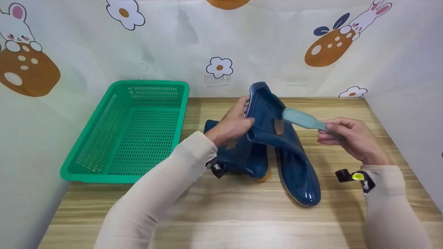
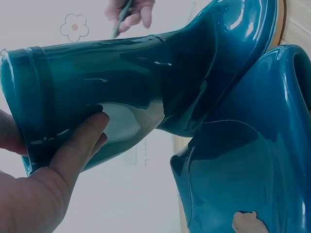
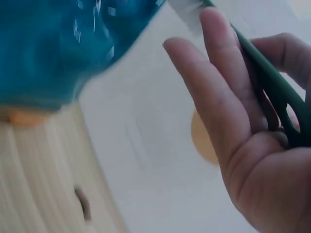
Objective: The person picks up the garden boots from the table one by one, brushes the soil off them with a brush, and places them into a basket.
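Note:
My left hand (image 1: pixel 232 121) grips the top rim of a glossy blue rubber boot (image 1: pixel 300 169), thumb on one side of the shaft and fingers on the other. The boot leans with its toe toward me on the table. A green scrubbing brush (image 1: pixel 300 118) is in my right hand (image 1: pixel 351 136), held by its handle, its head at the boot's shaft. White bristles (image 3: pixel 187 14) show in the right wrist view. A second blue boot (image 1: pixel 238 155) lies on its side to the left, partly behind my left forearm; its shaft fills the lower right of the left wrist view.
A green plastic basket (image 1: pixel 184 114) with slotted walls stands on the left of the wooden table (image 1: pixel 242 221). Behind the table hangs a pale sheet (image 1: pixel 263 45) printed with flowers and rabbits. Small cameras (image 1: pixel 356 177) are strapped to both wrists.

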### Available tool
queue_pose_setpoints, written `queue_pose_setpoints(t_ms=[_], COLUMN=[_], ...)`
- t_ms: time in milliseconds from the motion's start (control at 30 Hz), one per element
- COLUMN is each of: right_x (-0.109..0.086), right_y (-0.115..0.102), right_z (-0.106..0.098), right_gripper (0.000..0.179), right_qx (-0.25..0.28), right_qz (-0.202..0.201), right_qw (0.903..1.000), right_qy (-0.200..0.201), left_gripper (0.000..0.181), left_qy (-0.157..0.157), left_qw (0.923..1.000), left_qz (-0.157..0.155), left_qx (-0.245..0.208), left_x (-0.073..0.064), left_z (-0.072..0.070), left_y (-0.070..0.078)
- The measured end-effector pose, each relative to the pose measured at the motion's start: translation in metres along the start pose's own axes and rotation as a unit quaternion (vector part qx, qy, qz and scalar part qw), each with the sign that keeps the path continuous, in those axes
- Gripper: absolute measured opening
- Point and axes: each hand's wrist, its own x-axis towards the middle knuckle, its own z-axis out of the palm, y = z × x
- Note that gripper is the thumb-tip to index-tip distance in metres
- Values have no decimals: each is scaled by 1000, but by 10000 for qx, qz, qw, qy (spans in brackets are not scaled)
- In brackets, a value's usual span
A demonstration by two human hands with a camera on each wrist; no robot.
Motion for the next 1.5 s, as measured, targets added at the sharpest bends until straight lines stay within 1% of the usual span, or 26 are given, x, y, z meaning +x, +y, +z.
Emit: queue_pose_setpoints(t_ms=[67, 133, 200, 267, 367, 433, 500, 567, 633, 667, 767, 867, 933, 1033, 1167, 1233, 1300, 1367, 1500], right_x=[7, 12, 13, 9, -2, -8, -11, -9, -5, -2, 7, 9, 6, -2, -9, -9, -7, -3, 5], right_y=[4, 9, 13, 15, 11, 6, 0, -4, -6, -5, 1, 10, 13, 9, -4, -9, -10, -6, 9], right_z=[10, 15, 14, 8, -6, -12, -13, -9, 0, 4, 15, 15, 10, 2, -4, -2, 3, 9, 16], right_gripper=[18, 15, 13, 13, 15, 19, 21, 21, 19, 17, 14, 11, 10, 10, 13, 15, 15, 14, 12], right_qx=[-269, -567, -798, -937, -750, -440, -124, 33, -113, -246, -734, -985, -981, -975, -651, -399, -299, -401, -748], right_qz=[118, 286, 500, 657, 725, 609, 430, 261, 184, 219, 514, 844, 932, 885, 595, 436, 355, 438, 852], right_qw=[9996, 9980, 9955, 9931, 9936, 9964, 9985, 9995, 9997, 9994, 9960, 9913, 9902, 9901, 9948, 9972, 9982, 9979, 9935], right_qy=[-49, -27, 103, 265, 421, 404, 304, 175, 87, 55, 70, 226, 358, 489, 508, 456, 377, 270, 128], left_gripper=[57, 57, 57, 57, 57, 57, 57, 56, 56, 56, 57, 58, 59, 59, 59, 59, 58, 58, 58], left_qy=[4, 17, 22, 8, -11, -29, -41, -34, -35, -36, 5, 33, -5, -84, -107, -133, -144, -137, -63], left_qw=[10000, 10000, 9999, 9999, 10000, 10000, 10000, 10000, 10000, 10000, 10000, 9999, 9999, 9997, 9998, 9998, 9998, 9998, 9998], left_qz=[49, 19, -40, -74, -78, -37, -9, -1, 6, 11, 19, 64, 117, 182, 136, 132, 116, 125, 108], left_qx=[-20, 80, 138, 116, 26, -15, -2, 2, -6, -17, 34, 78, -1, -113, -31, -24, -22, -8, 181], left_x=[0, -1, -2, -2, -2, -2, -1, 0, 1, 1, 1, 0, 0, 1, 2, 2, 2, 2, 1], left_z=[0, -1, -2, -4, -4, -3, -1, 0, 0, 0, 0, -1, -1, 0, 1, 1, 1, 1, 1], left_y=[0, -1, -1, -2, -3, -3, -2, -2, -1, -1, 1, 1, 1, 2, 4, 3, 3, 2, 1])
